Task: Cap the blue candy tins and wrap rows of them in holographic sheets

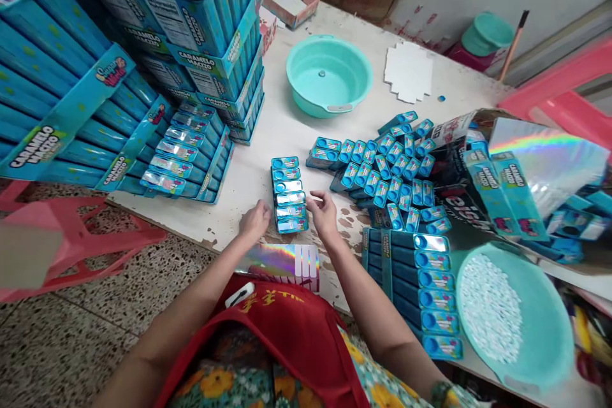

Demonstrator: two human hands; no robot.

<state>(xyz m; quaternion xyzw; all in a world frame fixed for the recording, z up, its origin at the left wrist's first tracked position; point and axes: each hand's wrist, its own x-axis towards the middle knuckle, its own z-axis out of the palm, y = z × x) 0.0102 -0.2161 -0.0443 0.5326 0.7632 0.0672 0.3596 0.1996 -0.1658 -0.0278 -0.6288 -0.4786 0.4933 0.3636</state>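
A short column of blue tins [289,194] stands on the white table in front of me. Close to its left side is my left hand [255,220], fingers curled together; what they hold, if anything, is hidden. My right hand [322,211] is at the column's right side, thumb and fingers apart, with fingertips at the edge of a tin. Just below the column lies a shiny holographic sheet [282,261]. Many more blue tins [394,159] stand loosely grouped to the right, and a row of tins [435,293] lies nearer me.
Stacked display boxes [191,25] rise at the left. An empty teal basin [329,76] sits at the back, another basin [540,312] with small pale pieces at the right. A carton [459,172] of tins, a white cardboard piece [410,72] and pink chairs [86,236] surround the area.
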